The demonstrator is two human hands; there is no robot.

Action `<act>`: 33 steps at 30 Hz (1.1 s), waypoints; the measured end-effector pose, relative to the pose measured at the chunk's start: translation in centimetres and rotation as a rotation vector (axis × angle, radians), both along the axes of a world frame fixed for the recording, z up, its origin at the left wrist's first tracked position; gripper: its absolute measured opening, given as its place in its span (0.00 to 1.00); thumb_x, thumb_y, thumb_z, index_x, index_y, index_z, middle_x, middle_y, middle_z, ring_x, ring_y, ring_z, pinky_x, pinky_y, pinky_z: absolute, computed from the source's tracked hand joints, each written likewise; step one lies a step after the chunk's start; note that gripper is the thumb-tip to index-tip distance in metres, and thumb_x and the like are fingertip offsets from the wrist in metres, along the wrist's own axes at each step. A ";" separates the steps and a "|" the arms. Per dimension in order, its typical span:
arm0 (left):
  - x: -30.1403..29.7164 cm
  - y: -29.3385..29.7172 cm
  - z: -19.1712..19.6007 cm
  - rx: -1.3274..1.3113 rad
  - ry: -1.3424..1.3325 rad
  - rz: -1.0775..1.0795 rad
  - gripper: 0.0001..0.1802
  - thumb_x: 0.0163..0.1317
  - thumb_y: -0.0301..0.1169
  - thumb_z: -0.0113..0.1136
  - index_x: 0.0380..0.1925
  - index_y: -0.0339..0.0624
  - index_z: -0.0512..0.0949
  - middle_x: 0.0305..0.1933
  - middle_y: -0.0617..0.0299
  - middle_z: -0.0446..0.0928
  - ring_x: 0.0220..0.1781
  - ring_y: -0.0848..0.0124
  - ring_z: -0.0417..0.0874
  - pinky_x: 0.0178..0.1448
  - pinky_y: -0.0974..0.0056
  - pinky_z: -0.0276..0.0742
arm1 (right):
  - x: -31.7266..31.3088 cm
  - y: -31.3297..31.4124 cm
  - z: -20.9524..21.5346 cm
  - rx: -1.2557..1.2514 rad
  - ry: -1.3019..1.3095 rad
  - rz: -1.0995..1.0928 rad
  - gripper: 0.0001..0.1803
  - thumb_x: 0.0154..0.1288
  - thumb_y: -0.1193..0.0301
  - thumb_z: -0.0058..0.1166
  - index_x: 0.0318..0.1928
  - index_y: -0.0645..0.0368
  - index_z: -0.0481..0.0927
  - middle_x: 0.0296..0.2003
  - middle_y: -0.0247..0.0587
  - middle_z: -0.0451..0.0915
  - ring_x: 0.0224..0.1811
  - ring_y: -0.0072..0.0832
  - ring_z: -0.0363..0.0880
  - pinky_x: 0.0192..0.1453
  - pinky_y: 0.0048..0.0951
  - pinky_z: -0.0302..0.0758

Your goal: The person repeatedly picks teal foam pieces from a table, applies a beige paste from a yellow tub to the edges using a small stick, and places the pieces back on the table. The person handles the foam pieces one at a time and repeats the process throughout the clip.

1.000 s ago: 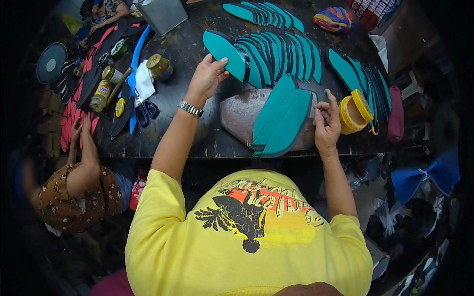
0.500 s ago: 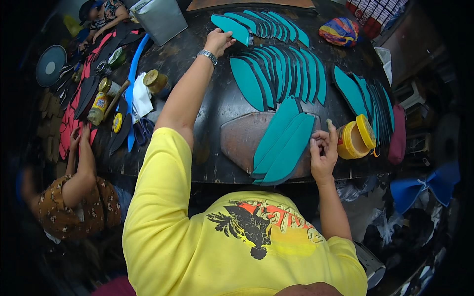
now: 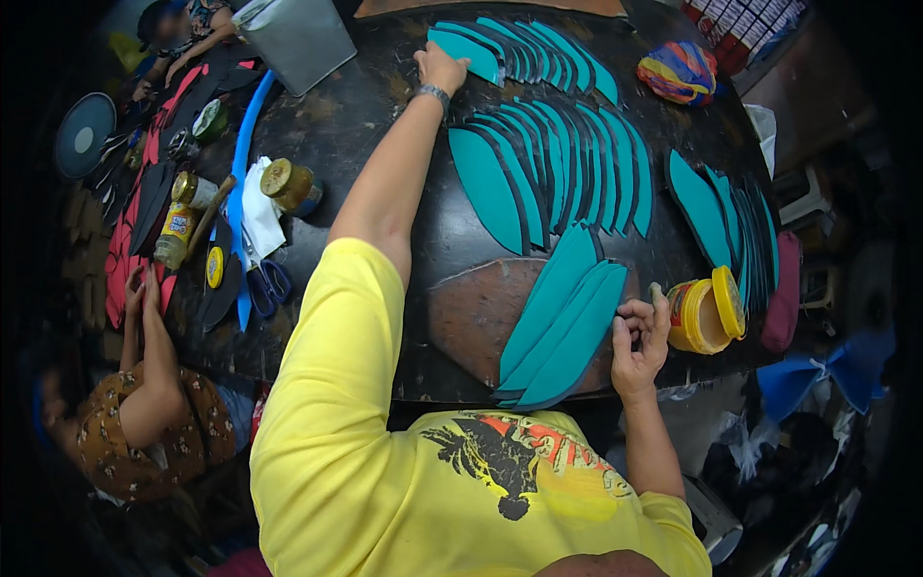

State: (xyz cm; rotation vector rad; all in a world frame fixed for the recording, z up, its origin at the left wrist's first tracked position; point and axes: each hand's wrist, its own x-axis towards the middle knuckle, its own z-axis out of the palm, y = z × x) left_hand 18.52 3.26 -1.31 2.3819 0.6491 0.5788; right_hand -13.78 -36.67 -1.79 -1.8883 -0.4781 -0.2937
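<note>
My left hand point(image 3: 441, 68) reaches to the far row of teal, leaf-shaped foam pieces point(image 3: 553, 60). Its fingers close on the near edge of the leftmost piece point(image 3: 469, 48). Several overlapping leaf-shaped pieces point(image 3: 562, 322) lie on a brown board point(image 3: 471, 313) in front of me. Just right of these, my right hand point(image 3: 641, 348) hovers with nothing in it, fingers bent and apart. One raised fingertip looks coated with something. Beside that hand, a yellow jar point(image 3: 690, 317) of tan paste stands tilted, with a yellow lid point(image 3: 729, 301) against it.
A middle fan of teal pieces point(image 3: 548, 173) and a right-hand stack point(image 3: 707, 207) lie on the dark table point(image 3: 385, 351). Left are a glass jar point(image 3: 289, 187), scissors point(image 3: 269, 284), a blue strip point(image 3: 237, 207) and a metal box point(image 3: 293, 43). A co-worker's hands point(image 3: 141, 293) are at far left.
The view has shifted, so the table things appear lower. My left hand has moved slightly toward the left end of the far row's first piece. My right hand keeps about the same pose.
</note>
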 end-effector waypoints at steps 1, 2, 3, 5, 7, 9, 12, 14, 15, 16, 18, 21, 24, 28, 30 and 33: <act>-1.2 -0.3 0.6 -0.057 -0.047 -0.084 0.43 0.55 0.39 0.74 0.66 0.34 0.63 0.67 0.31 0.60 0.63 0.38 0.73 0.64 0.49 0.75 | 0.0 0.0 -0.1 -0.008 -0.013 -0.001 0.38 0.65 0.84 0.52 0.74 0.60 0.54 0.41 0.38 0.76 0.33 0.15 0.69 0.39 0.16 0.67; -2.5 -0.9 1.1 0.021 -0.086 -0.118 0.41 0.54 0.40 0.74 0.65 0.34 0.67 0.61 0.35 0.71 0.60 0.43 0.78 0.62 0.51 0.76 | 0.2 0.1 -0.2 0.000 -0.046 -0.013 0.38 0.64 0.84 0.53 0.74 0.61 0.56 0.40 0.38 0.76 0.31 0.15 0.68 0.36 0.16 0.67; -3.8 -1.3 1.8 -0.011 -0.055 -0.251 0.38 0.54 0.41 0.74 0.62 0.34 0.71 0.56 0.39 0.76 0.57 0.46 0.80 0.61 0.52 0.76 | 0.2 0.1 -0.3 0.006 -0.076 -0.026 0.38 0.63 0.85 0.54 0.73 0.61 0.59 0.39 0.37 0.77 0.29 0.15 0.67 0.34 0.17 0.67; -7.0 -2.1 2.6 -0.063 -0.012 -0.490 0.30 0.57 0.42 0.71 0.56 0.36 0.78 0.48 0.47 0.83 0.52 0.54 0.84 0.58 0.56 0.77 | 0.4 0.3 -0.4 0.018 -0.095 -0.027 0.37 0.62 0.85 0.56 0.72 0.61 0.61 0.38 0.37 0.77 0.27 0.15 0.66 0.31 0.17 0.66; -10.2 -2.8 3.1 -0.160 0.026 -0.673 0.24 0.61 0.41 0.67 0.54 0.38 0.81 0.51 0.49 0.84 0.55 0.60 0.83 0.59 0.59 0.76 | 0.5 0.4 -0.2 0.042 -0.085 -0.008 0.38 0.62 0.84 0.57 0.72 0.61 0.61 0.37 0.36 0.77 0.26 0.15 0.66 0.31 0.17 0.66; -12.9 -3.1 3.9 -0.133 0.064 -0.674 0.23 0.63 0.39 0.65 0.56 0.39 0.80 0.54 0.49 0.83 0.56 0.60 0.83 0.61 0.59 0.75 | 0.4 0.5 0.3 0.026 -0.075 -0.004 0.38 0.61 0.84 0.58 0.72 0.61 0.62 0.37 0.36 0.76 0.26 0.15 0.66 0.31 0.17 0.65; -17.3 -3.9 5.9 -0.179 0.012 -0.675 0.22 0.63 0.37 0.66 0.55 0.38 0.80 0.50 0.52 0.84 0.52 0.64 0.83 0.57 0.61 0.76 | 0.1 0.7 1.5 0.091 -0.048 0.000 0.38 0.61 0.83 0.59 0.72 0.59 0.62 0.38 0.36 0.76 0.27 0.14 0.67 0.31 0.16 0.65; -21.2 -5.7 7.0 -0.263 0.003 -0.723 0.23 0.63 0.37 0.67 0.55 0.38 0.80 0.47 0.54 0.83 0.48 0.67 0.83 0.55 0.63 0.77 | -0.4 0.5 2.4 0.168 -0.025 -0.012 0.36 0.62 0.82 0.58 0.71 0.58 0.64 0.38 0.36 0.76 0.28 0.15 0.68 0.32 0.16 0.65; -23.2 -6.8 7.5 -0.308 0.014 -0.773 0.23 0.62 0.37 0.67 0.54 0.38 0.79 0.45 0.55 0.83 0.46 0.69 0.82 0.53 0.64 0.77 | -0.6 0.2 3.0 0.207 -0.045 0.036 0.30 0.63 0.81 0.57 0.66 0.58 0.71 0.38 0.35 0.76 0.30 0.16 0.70 0.34 0.17 0.66; -25.5 -8.2 7.7 -0.362 0.003 -0.840 0.23 0.61 0.37 0.68 0.54 0.38 0.79 0.43 0.57 0.82 0.44 0.70 0.82 0.52 0.65 0.77 | -0.7 -0.7 3.7 0.017 -0.148 -0.021 0.21 0.63 0.81 0.56 0.58 0.61 0.79 0.37 0.34 0.76 0.30 0.18 0.71 0.34 0.19 0.67; -30.0 -11.5 7.5 -0.253 0.077 -0.929 0.26 0.60 0.38 0.69 0.55 0.38 0.78 0.42 0.58 0.80 0.42 0.70 0.81 0.50 0.65 0.77 | -1.0 -2.0 5.1 -0.102 -0.252 -0.042 0.16 0.62 0.82 0.56 0.52 0.61 0.82 0.34 0.33 0.75 0.30 0.19 0.71 0.34 0.19 0.67; -34.2 -15.9 6.8 0.075 0.052 -0.903 0.38 0.52 0.47 0.74 0.61 0.41 0.74 0.49 0.54 0.76 0.46 0.62 0.79 0.53 0.58 0.77 | -2.3 -4.2 7.3 -0.166 -0.101 -0.157 0.16 0.62 0.82 0.57 0.51 0.60 0.83 0.33 0.32 0.75 0.29 0.17 0.69 0.33 0.20 0.67; -35.3 -17.7 6.4 0.280 -0.026 -0.820 0.45 0.47 0.51 0.76 0.63 0.42 0.71 0.54 0.51 0.73 0.53 0.56 0.77 0.58 0.54 0.74 | -3.4 -6.4 9.5 -0.363 0.010 -0.339 0.18 0.62 0.78 0.60 0.53 0.58 0.83 0.27 0.35 0.75 0.25 0.21 0.70 0.33 0.23 0.69; -35.8 -18.9 6.5 0.343 -0.153 -0.857 0.47 0.44 0.53 0.77 0.61 0.40 0.72 0.54 0.50 0.72 0.56 0.53 0.75 0.59 0.53 0.73 | -3.6 -8.4 10.5 -0.752 0.258 -0.499 0.23 0.62 0.63 0.62 0.58 0.54 0.81 0.24 0.45 0.78 0.27 0.37 0.79 0.37 0.38 0.74; -36.2 -19.8 6.6 0.317 -0.124 -0.930 0.47 0.42 0.52 0.78 0.60 0.39 0.72 0.53 0.49 0.72 0.55 0.53 0.75 0.58 0.53 0.73 | -2.9 -8.6 10.2 -0.840 0.269 -0.493 0.25 0.63 0.57 0.60 0.59 0.53 0.79 0.28 0.51 0.83 0.34 0.47 0.83 0.44 0.44 0.77; -36.7 -20.9 6.5 0.365 0.005 -0.948 0.47 0.39 0.51 0.79 0.58 0.38 0.72 0.51 0.49 0.73 0.53 0.53 0.76 0.55 0.54 0.74 | -1.9 -8.3 9.5 -0.891 0.251 -0.472 0.25 0.65 0.56 0.58 0.59 0.54 0.78 0.36 0.58 0.84 0.44 0.54 0.83 0.50 0.49 0.77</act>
